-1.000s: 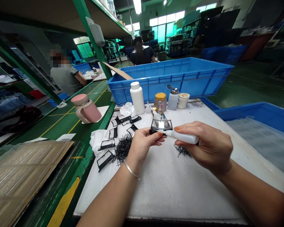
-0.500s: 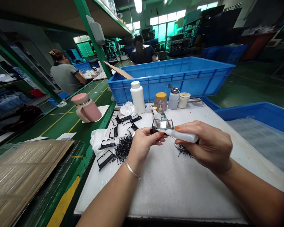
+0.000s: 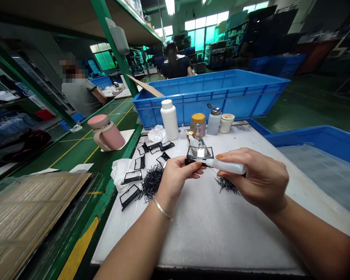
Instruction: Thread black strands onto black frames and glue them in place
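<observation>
My left hand (image 3: 177, 175) pinches a small black plastic frame (image 3: 212, 151) by its lower edge, in the middle of the view. My right hand (image 3: 253, 179) is wrapped round a white squeeze bottle (image 3: 231, 167), tilted so its narrow tip points left at the frame. Whether the tip touches the frame I cannot tell. Beside my left hand lies a heap of thin black strips (image 3: 152, 182). A smaller heap of black strips (image 3: 226, 185) is partly hidden beneath my right hand. Several similar black frames (image 3: 133, 177) lie to the left on the white tabletop (image 3: 210, 233).
Behind my hands stand a white bottle (image 3: 169, 120), a yellow-lidded jar (image 3: 197, 123), a pump bottle (image 3: 214, 122) and a small white tub (image 3: 226, 123). A large blue crate (image 3: 221, 97) is beyond them. A pink mug (image 3: 109, 134) stands left. Two people sit further off.
My right hand and the squeeze bottle have shifted very slightly right. My left hand and the black frame stay nearly where they were.
</observation>
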Available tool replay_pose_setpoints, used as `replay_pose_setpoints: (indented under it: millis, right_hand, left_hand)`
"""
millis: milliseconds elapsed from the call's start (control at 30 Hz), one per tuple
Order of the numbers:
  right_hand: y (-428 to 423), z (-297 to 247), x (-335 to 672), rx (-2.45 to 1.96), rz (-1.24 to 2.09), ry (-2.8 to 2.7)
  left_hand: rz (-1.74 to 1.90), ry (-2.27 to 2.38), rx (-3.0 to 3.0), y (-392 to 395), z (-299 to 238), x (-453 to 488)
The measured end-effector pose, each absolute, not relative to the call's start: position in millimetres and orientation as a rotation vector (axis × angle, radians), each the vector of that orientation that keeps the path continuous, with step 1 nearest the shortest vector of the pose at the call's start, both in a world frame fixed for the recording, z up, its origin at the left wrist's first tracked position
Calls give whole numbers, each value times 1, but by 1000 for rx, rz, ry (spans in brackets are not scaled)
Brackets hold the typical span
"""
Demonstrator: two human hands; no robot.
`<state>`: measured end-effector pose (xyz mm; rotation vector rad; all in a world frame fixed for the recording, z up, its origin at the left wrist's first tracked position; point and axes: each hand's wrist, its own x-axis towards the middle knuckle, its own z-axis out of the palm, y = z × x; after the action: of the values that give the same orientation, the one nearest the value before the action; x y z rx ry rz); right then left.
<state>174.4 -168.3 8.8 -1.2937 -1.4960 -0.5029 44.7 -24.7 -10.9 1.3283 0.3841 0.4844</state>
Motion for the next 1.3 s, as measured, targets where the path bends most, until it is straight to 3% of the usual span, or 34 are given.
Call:
replay_pose_setpoints:
  millis: [1300]
  right_hand:
    - [-170,11,181,-1270,-600,-1482]
  left_hand:
    - [612,422,1403,-20,-6,42]
